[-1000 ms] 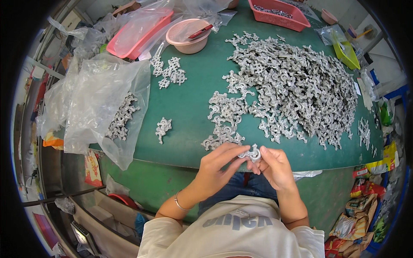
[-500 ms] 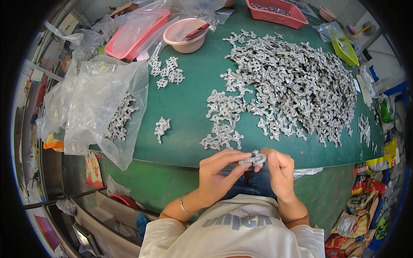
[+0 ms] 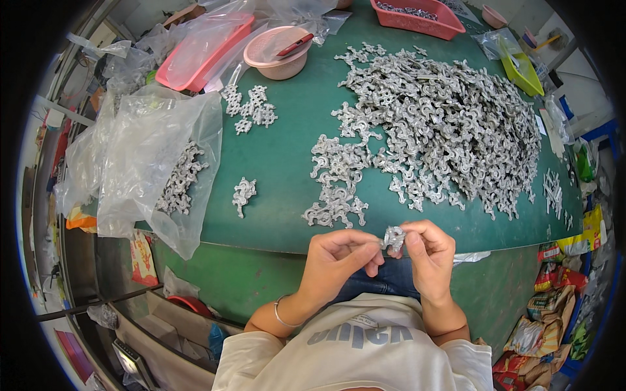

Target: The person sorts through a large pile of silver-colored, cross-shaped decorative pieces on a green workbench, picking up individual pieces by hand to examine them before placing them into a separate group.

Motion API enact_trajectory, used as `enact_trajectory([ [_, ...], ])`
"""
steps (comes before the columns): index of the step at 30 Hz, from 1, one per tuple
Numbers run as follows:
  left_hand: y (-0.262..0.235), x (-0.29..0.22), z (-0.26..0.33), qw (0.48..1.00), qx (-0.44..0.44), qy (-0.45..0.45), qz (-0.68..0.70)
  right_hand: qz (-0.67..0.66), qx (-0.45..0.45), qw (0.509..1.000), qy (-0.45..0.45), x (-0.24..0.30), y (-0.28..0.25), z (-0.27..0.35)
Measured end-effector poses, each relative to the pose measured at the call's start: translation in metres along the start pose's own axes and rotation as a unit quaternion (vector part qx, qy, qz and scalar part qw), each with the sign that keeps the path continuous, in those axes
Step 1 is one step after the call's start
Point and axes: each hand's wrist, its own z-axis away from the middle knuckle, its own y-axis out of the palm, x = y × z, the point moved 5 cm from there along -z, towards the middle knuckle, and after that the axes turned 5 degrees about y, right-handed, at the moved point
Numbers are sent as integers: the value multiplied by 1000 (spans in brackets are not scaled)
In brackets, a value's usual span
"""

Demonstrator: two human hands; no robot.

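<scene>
Just beyond the table's front edge, a small silvery cast-metal part (image 3: 394,237) is held up between my two hands. My right hand (image 3: 428,255) grips it between thumb and fingers. The thumb and fingertips of my left hand (image 3: 343,260) are pinched at its left side, and the fingers hide part of the grip. A loose cluster of similar metal castings (image 3: 337,176) lies right behind my hands. It trails back to a large heap of castings (image 3: 450,124) on the right. A few more castings (image 3: 244,194) lie together farther left.
On the green table (image 3: 280,156), a clear plastic bag (image 3: 140,150) on the left covers more castings. Behind it are a pink tray (image 3: 195,78) and a pink bowl (image 3: 277,68) with a red-handled tool (image 3: 295,45) across it. Another pink tray (image 3: 417,25) and a yellow-green tray (image 3: 521,72) stand far right.
The metal part has been turned between my fingers, its broad side now more upright. My left fingertips have shifted slightly, and my right hand has moved a little to the right.
</scene>
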Motion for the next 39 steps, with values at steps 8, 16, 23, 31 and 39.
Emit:
enact_trajectory([
  [8,22,-37,14,885,14,313,-344,56,48,991,-112,14,2,-4],
  [16,32,-43,20,856,43,370,-359,-60,83,993,-50,6,0,-1],
  [23,29,-40,19,863,40,374,-338,-72,91,992,-47,6,0,0],
  [31,28,-38,19,875,47,366,-312,-108,101,989,-23,2,0,1],
  [39,26,-37,20,883,55,360,-296,-170,111,979,18,-2,3,2],
])
